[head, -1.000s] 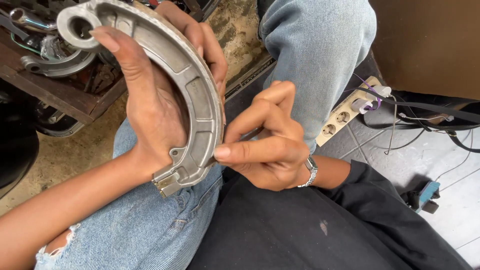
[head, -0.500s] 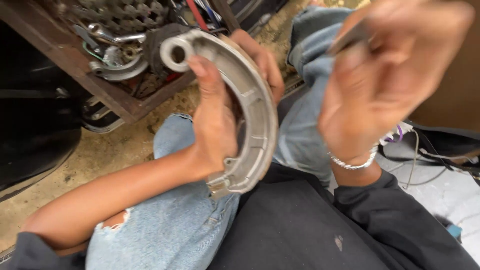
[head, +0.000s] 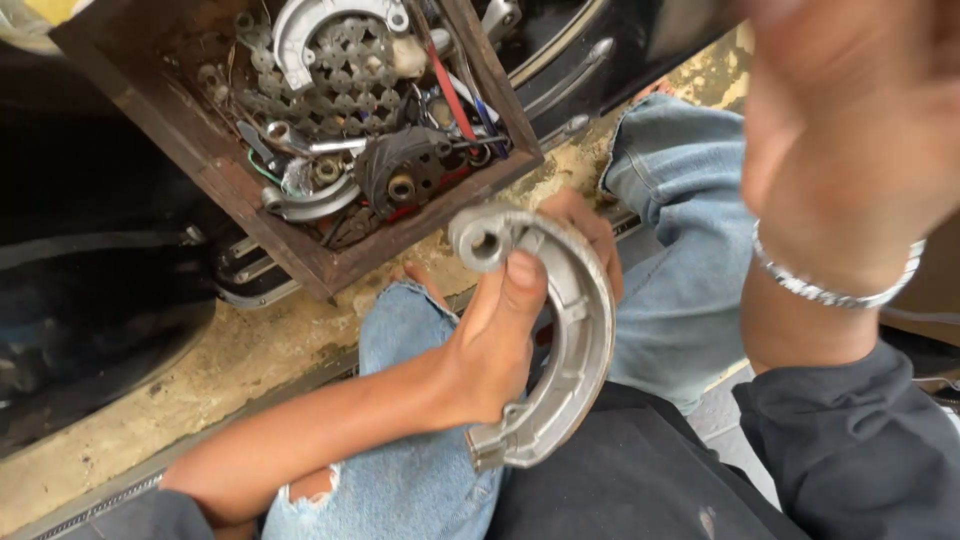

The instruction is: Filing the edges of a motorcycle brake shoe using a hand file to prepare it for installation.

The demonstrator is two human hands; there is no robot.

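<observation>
Now | wooden box [head: 300, 262]: metal parts | left hand [head: 497, 345] fingers grip brake shoe [head: 575, 340] | right hand [head: 850, 130]: unclear

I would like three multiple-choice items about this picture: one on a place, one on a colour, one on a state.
1. Where is the wooden box of metal parts?
A. On the person's lap
B. On the ground beyond the knees
C. In the right hand

2. What colour is the bracelet on the right wrist?
A. Silver
B. Red
C. Black

3. How is the brake shoe held?
A. It lies loose on the ground
B. Both hands grip it
C. The left hand alone grips it

Answers:
1 B, the box sits on the ground above the denim knees.
2 A, the band shines silver.
3 C, the left thumb and fingers wrap the shoe, while the right hand is raised apart from it, blurred.
</observation>
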